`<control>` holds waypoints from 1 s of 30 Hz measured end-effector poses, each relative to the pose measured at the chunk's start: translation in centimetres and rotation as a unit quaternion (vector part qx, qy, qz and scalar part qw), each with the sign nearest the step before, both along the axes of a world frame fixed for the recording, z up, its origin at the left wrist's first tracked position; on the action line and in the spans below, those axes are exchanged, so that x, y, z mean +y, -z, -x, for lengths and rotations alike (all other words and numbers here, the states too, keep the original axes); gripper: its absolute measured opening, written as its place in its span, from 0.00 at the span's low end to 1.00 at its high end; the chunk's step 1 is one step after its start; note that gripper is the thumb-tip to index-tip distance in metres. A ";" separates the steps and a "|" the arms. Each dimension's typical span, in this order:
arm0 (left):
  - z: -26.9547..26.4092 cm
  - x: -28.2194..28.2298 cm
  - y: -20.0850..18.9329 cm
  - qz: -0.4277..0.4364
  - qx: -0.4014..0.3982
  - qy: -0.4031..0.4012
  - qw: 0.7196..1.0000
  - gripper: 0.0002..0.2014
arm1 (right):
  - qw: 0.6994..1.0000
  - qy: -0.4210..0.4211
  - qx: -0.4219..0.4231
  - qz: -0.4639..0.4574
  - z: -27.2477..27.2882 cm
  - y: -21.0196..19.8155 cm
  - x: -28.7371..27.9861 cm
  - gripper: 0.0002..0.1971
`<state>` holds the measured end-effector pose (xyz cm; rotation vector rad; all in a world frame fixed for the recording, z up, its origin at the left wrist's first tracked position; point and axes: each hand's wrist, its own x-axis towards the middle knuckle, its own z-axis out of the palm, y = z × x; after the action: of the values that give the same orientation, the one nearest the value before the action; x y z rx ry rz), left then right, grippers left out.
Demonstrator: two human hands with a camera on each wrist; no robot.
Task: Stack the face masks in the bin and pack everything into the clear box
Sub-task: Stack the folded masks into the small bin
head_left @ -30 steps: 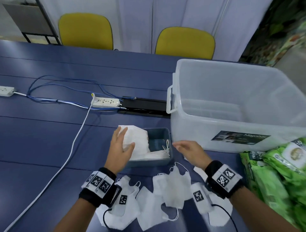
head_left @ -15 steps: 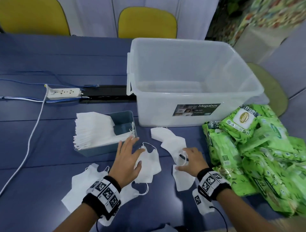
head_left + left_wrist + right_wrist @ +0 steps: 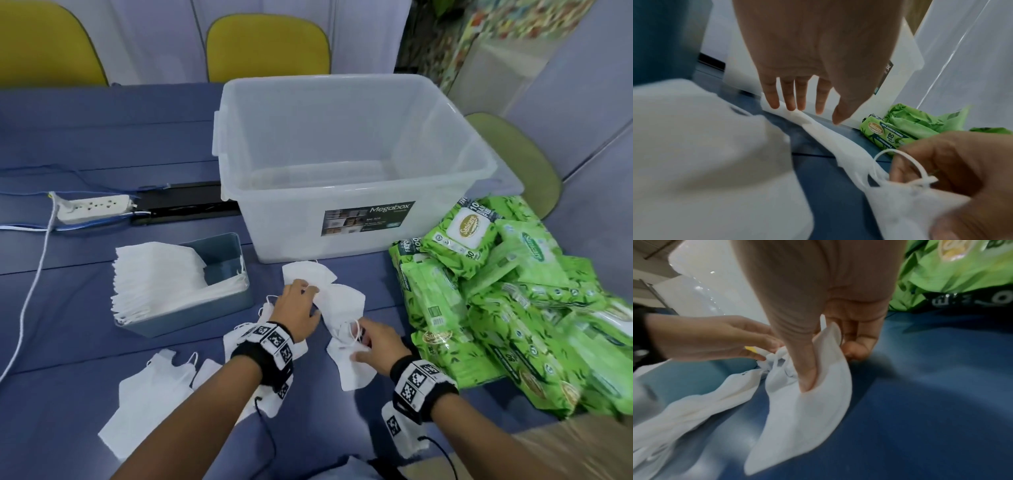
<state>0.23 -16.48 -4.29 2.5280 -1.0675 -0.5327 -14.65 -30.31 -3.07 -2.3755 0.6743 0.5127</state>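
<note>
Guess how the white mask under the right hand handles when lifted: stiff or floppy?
Probably floppy: the mask bends where the right hand pinches it. Likely light, thin sheet. Its ear loop sticks up and may snag on neighbouring masks.

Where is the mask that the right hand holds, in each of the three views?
Head: the mask lies low centre, under the right hand.
Left wrist: the mask is lower right, ear loop up, by that hand.
Right wrist: the mask hangs in the centre, pinched by thumb and fingers.
Shared landmark: green wipes packs, to the right in head, mid-right in left wrist, upper right in right wrist.
</note>
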 end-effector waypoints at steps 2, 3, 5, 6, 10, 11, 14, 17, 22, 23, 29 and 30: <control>-0.4 -1.9 -0.1 -0.019 0.007 -0.012 1.000 0.25 | 1.000 -0.028 0.013 0.003 0.3 -0.3 0.1 0.11; -0.5 -2.8 -0.1 -0.031 0.008 -0.010 0.999 0.26 | 0.999 -0.038 0.018 0.007 0.4 -0.4 0.1 0.09; -0.4 -4.3 0.1 -0.054 0.018 0.005 0.998 0.29 | 0.998 -0.052 0.021 0.010 0.8 -0.7 0.2 0.09; -0.1 -4.9 0.2 -0.067 0.022 0.011 0.997 0.31 | 0.998 -0.057 0.023 0.012 0.9 -0.7 0.2 0.10; 0.2 -6.2 0.7 -0.095 0.060 0.014 0.994 0.30 | 0.998 -0.056 0.028 0.009 1.3 -0.5 -0.5 0.13; 0.1 -6.3 0.7 -0.089 0.080 0.013 0.993 0.27 | 0.998 -0.052 0.028 0.004 1.3 -0.5 -0.9 0.15; -0.3 -6.1 0.3 -0.078 0.107 0.024 0.991 0.16 | 1.000 -0.015 -0.012 -0.018 0.6 -1.8 -2.2 0.24; -0.4 -4.8 0.0 -0.042 0.147 -0.020 0.988 0.11 | 0.996 0.031 -0.086 0.006 -1.8 -3.1 -3.7 0.24; -1.4 -0.6 -1.0 0.022 0.189 -0.120 0.974 0.26 | 0.994 0.000 -0.106 0.037 -7.6 -2.3 -4.7 0.12; -1.5 0.4 -1.4 0.050 0.193 -0.132 0.971 0.30 | 0.994 -0.010 -0.098 0.035 -8.7 -2.1 -4.4 0.12; -1.7 6.1 -2.5 0.142 0.139 -0.182 0.963 0.26 | 0.999 -0.025 -0.033 0.005 -12.8 -0.7 -1.1 0.25; -1.5 6.8 -2.4 0.138 0.129 -0.195 0.962 0.22 | 0.999 -0.026 -0.023 0.010 -13.0 -0.4 -0.6 0.27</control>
<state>1.74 -9.69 -1.89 2.2605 -0.4912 -0.5393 -1.70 -30.92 -2.67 -2.4208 0.6003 0.4731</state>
